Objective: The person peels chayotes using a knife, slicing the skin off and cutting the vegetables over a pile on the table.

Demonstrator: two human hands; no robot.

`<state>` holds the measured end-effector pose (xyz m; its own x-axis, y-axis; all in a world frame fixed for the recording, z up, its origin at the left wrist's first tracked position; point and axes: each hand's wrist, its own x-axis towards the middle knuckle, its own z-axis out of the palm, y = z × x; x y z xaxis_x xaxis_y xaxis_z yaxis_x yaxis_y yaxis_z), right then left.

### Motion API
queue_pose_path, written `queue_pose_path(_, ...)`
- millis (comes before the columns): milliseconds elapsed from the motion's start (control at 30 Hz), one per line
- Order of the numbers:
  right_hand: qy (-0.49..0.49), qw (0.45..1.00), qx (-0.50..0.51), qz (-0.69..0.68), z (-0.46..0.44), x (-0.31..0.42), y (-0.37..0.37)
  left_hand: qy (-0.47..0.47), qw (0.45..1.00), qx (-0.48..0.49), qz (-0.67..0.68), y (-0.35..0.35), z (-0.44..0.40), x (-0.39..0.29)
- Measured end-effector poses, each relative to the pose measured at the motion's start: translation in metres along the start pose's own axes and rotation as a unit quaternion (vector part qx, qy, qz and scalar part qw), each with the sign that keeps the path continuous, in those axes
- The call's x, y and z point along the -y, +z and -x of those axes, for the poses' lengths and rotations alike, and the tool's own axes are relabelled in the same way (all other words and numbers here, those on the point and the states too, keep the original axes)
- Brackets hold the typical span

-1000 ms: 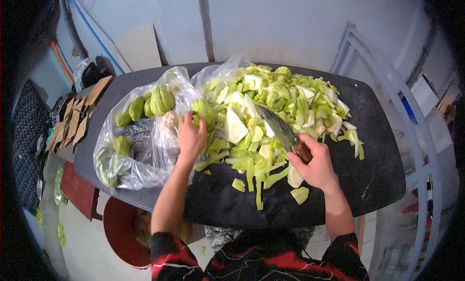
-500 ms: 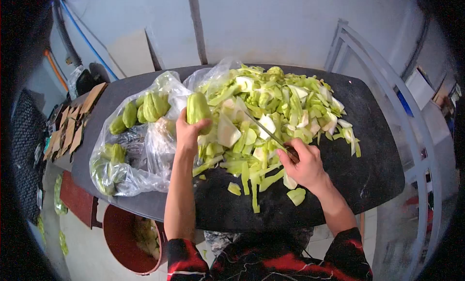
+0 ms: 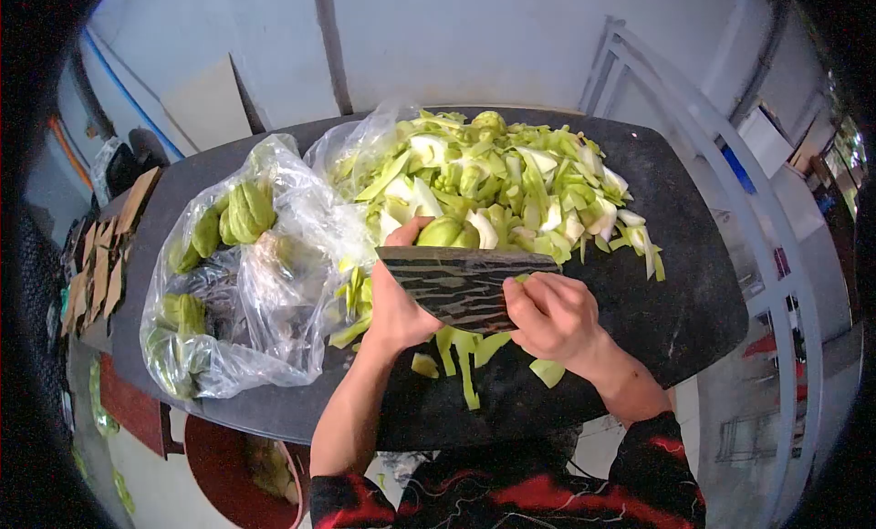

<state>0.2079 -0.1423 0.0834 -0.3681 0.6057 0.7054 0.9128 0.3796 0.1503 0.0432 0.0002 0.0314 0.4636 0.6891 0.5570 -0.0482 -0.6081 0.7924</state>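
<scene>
My left hand [image 3: 400, 301] is closed around a green chayote [image 3: 447, 233], which is partly hidden behind the blade. My right hand [image 3: 555, 317] grips a broad knife [image 3: 447, 287] with a dark, striped blade. The blade lies across the near side of the chayote, its flat face turned toward me; whether it cuts in cannot be made out. Behind both hands spreads a heap of green peelings and pale slices [image 3: 511, 178]. Left of my left hand lies a clear plastic bag [image 3: 301, 301] with several whole chayotes [image 3: 248, 212] in it.
The dark table [image 3: 675, 283] has rounded corners. A reddish-brown bin [image 3: 214, 456] with scraps inside stands below its front left edge. Flattened cardboard pieces [image 3: 100, 264] are stacked at the left. A grey metal railing [image 3: 776, 264] runs along the right side.
My left hand has lowered the chayote and brought it to the right. The knife has swung from pointing away to lying crosswise over the chayote. The view has shifted slightly.
</scene>
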Motion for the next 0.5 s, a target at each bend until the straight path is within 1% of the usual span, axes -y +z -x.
queue_pose_path(67,-0.001,1.000,0.002,-0.007,-0.001,0.001,0.003,0.023,0.998,0.006,-0.055,-0.004,0.001,0.005)
queue_pose_path(167,-0.005,1.000,0.011,-0.017,-0.001,0.003,0.004,0.042,0.997,0.006,-0.070,-0.008,0.002,0.005)
queue_pose_path(267,-0.012,1.000,-0.005,-0.021,0.000,0.001,0.008,0.027,0.998,0.001,-0.061,-0.007,0.004,0.002)
queue_pose_path(300,0.045,0.999,0.023,-0.009,0.007,-0.007,0.017,0.025,0.998,0.002,-0.051,-0.008,0.005,0.000)
queue_pose_path(333,0.107,0.993,0.052,0.001,0.018,-0.013,0.027,-0.034,0.998,0.042,-0.023,-0.013,0.004,-0.013)
queue_pose_path(367,0.204,0.971,0.123,0.002,0.030,-0.034,0.045,-0.060,0.997,0.034,0.035,-0.010,0.006,-0.011)
queue_pose_path(400,0.223,0.968,0.114,0.001,0.048,-0.041,0.050,-0.048,0.997,0.041,0.032,-0.010,0.009,-0.013)
queue_pose_path(433,0.231,0.968,0.099,0.006,0.049,-0.049,0.049,-0.026,0.998,0.038,0.031,-0.011,0.007,-0.014)
queue_pose_path(467,0.201,0.977,0.072,0.004,0.047,-0.054,0.048,0.002,0.999,0.043,0.018,-0.012,0.004,-0.011)
queue_pose_path(500,0.184,0.981,0.057,-0.006,0.047,-0.047,0.043,0.002,0.999,0.038,0.023,-0.010,-0.002,-0.010)
